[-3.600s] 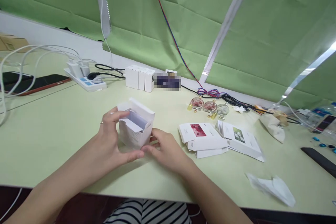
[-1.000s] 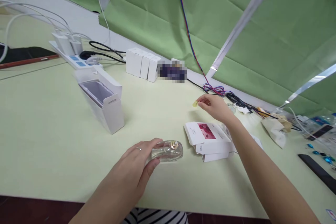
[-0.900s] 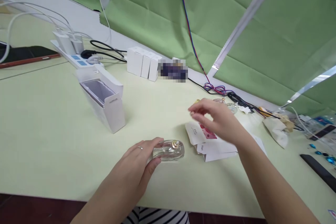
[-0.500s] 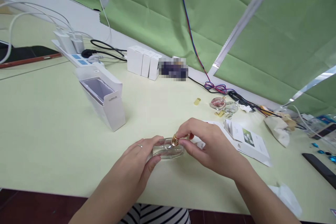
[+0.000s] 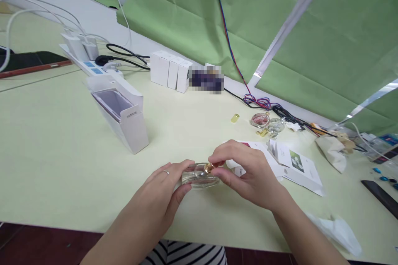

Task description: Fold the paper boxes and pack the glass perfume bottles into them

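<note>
A clear glass perfume bottle [image 5: 199, 179] stands on the table in front of me. My left hand [image 5: 163, 188], with a ring on one finger, is closed around the bottle's left end, thumb in front and fingers behind. At the bottle's top, the thumb and forefinger of my right hand [image 5: 248, 172] pinch a gold spray collar [image 5: 208, 168]. Whether the collar sits fully on the neck I cannot tell. Flattened white printed cartons [image 5: 303, 169] lie just beyond my right hand.
An open white box [image 5: 129, 126] stands at left. Small white boxes [image 5: 160, 69] line the back beside a power strip [image 5: 90, 66]. At back right lie a gold cap [image 5: 235, 118], a pink round bottle [image 5: 260, 120] and a clear one [image 5: 276, 125]. White tissue [image 5: 338, 234] lies at front right.
My right fingertips and the gold collar have tipped slightly to the right. My left hand keeps its hold on the bottle. The view has shifted a little.
</note>
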`<state>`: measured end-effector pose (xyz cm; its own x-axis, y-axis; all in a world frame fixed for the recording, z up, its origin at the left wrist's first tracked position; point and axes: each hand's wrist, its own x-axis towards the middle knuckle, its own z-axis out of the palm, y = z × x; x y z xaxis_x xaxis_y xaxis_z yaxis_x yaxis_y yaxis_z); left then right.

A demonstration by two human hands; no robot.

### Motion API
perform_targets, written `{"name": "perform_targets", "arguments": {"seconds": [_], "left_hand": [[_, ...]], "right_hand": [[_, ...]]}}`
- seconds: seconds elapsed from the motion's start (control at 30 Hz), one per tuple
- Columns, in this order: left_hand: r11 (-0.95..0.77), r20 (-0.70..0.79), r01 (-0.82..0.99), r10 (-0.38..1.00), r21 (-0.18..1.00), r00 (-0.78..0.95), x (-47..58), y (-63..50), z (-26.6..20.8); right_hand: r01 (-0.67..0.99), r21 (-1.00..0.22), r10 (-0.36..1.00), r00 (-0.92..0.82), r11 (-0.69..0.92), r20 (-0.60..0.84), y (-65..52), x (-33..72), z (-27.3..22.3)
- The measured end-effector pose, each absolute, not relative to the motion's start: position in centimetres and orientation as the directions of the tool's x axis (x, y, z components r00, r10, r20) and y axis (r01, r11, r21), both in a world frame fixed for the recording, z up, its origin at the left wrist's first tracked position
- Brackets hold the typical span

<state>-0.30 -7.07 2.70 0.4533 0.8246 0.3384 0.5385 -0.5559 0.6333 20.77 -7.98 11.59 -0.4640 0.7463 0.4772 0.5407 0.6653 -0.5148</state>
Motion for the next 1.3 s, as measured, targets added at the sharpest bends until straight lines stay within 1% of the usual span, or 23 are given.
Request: {"name": "perform_targets", "arguments": {"seconds": [0.1,0.27,0.4,0.53,0.6,0.67,0.77,0.87,0.97,1.3], "left_hand": [[-0.551,0.329,0.534,0.826,0.641,0.458,-0.4,-7.1,2.7],[-0.559,0.334,0.535,0.821,0.634,0.463,-0.4,-7.0,2.9],[-0.569,0.358,0.54,0.818,0.62,0.451,-0.4,-7.1,2.7],[-0.554,0.319,0.548,0.824,0.627,0.468,-0.5,-7.0,2.7],[-0.559,0.313,0.55,0.819,0.62,0.48,-0.5,-6.9,2.7],[-0.58,0.342,0.547,0.808,0.604,0.479,-0.5,-6.9,2.7],[-0.612,0.404,0.542,0.789,0.576,0.463,-0.4,-6.9,2.6],[-0.621,0.431,0.55,0.783,0.559,0.447,-0.3,-6.9,2.5],[-0.62,0.434,0.556,0.784,0.554,0.443,-0.2,-6.9,2.5],[-0.611,0.416,0.568,0.791,0.551,0.447,-0.4,-6.7,2.4]], "right_hand": [[0.535,-0.526,0.75,-0.459,0.661,0.477,-8.0,20.7,11.4],[0.54,-0.491,0.729,-0.478,0.683,0.489,-8.0,20.6,11.3],[0.509,-0.439,0.668,-0.487,0.74,0.562,-8.1,20.7,10.4],[0.52,-0.385,0.622,-0.425,0.762,0.657,-8.3,20.6,9.2],[0.53,-0.37,0.614,-0.414,0.763,0.672,-8.4,20.5,9.1],[0.537,-0.361,0.612,-0.417,0.763,0.672,-8.5,20.3,9.1],[0.527,-0.361,0.604,-0.414,0.769,0.681,-8.5,20.2,9.3],[0.494,-0.387,0.596,-0.391,0.779,0.701,-8.4,20.0,9.4],[0.497,-0.398,0.603,-0.372,0.771,0.705,-8.5,19.9,9.6],[0.579,-0.377,0.632,-0.332,0.723,0.7,-9.1,19.5,9.8]]}}
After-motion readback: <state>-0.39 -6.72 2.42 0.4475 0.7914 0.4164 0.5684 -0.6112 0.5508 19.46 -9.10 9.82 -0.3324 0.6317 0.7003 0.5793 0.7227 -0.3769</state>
